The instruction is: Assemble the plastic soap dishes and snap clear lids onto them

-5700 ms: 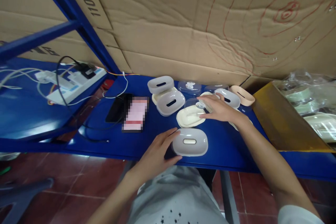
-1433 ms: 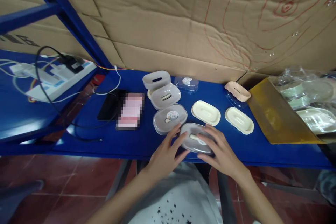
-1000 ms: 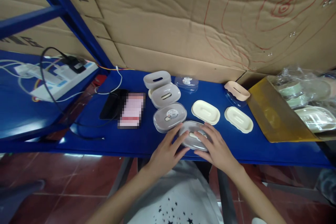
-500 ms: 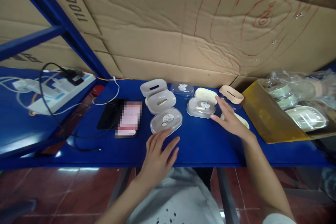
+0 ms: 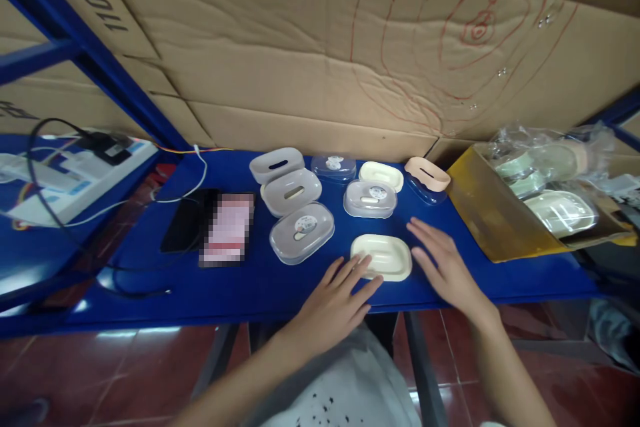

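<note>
A cream oval dish [image 5: 385, 257], shaped like a soap dish base, lies near the table's front edge between my hands. My left hand [image 5: 341, 300] has its fingers spread over the dish's left edge; whether they touch it I cannot tell. Just right of the dish, my right hand [image 5: 446, 270] is open with nothing in it. Behind it sits a soap dish under a clear lid with a round sticker [image 5: 371, 199]. A second cream dish [image 5: 381, 176] lies behind that, and a peach slotted piece [image 5: 427, 174] rests on a clear lid at the back right.
To the left stand grey slotted dishes [image 5: 292, 192] and a clear-lidded one [image 5: 302, 233]. Farther left lie a phone [image 5: 227, 230], a black cable and a power strip [image 5: 75, 180]. An open carton [image 5: 480, 213] of bagged dishes stands right, cardboard [image 5: 250, 47] behind.
The cream dish has come from under my right hand to the front middle of the table. My left hand has moved right to it; my right hand has come down nearer the front edge.
</note>
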Action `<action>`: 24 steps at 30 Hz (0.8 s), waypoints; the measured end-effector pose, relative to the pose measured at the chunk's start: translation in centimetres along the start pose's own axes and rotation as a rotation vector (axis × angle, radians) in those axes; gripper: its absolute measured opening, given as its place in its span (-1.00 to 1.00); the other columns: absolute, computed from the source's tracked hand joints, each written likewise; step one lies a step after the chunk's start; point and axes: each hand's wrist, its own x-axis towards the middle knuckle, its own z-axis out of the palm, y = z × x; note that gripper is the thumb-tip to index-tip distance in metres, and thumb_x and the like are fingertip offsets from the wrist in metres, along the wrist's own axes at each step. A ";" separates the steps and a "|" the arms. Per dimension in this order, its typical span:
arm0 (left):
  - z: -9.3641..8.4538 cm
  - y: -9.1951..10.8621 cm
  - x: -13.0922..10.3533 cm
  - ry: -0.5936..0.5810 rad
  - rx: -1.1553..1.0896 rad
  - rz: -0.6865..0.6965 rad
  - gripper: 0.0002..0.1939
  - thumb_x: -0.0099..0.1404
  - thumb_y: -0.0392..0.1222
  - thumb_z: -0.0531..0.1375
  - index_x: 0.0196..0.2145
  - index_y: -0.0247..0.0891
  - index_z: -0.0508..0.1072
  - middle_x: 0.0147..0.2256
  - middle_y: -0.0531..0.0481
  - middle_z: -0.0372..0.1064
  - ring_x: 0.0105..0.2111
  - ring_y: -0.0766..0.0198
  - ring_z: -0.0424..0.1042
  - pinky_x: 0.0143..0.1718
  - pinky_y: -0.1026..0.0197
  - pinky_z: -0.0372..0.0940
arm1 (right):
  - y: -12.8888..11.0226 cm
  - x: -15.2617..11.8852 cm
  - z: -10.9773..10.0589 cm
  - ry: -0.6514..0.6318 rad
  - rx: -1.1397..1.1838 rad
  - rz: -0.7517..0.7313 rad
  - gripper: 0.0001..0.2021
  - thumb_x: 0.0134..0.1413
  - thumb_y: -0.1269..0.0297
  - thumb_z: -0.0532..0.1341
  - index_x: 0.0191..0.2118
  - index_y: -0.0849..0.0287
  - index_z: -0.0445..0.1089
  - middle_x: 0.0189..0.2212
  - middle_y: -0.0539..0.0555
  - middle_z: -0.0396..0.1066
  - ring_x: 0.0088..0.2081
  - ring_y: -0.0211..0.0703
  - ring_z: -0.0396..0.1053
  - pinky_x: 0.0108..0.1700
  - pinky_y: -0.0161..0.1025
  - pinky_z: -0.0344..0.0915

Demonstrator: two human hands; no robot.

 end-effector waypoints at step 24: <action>0.0 -2.1 -3.4 0.196 -0.007 -0.138 -0.64 0.56 -0.24 0.17 0.25 -0.23 0.43 0.30 -0.27 0.33 0.29 -0.09 0.38 0.25 -0.17 0.44 | 9.2 7.3 0.7 0.154 -0.244 0.211 -0.48 0.47 -0.03 0.10 0.35 0.12 0.36 0.30 0.29 0.42 0.31 0.24 0.35 0.26 0.17 0.25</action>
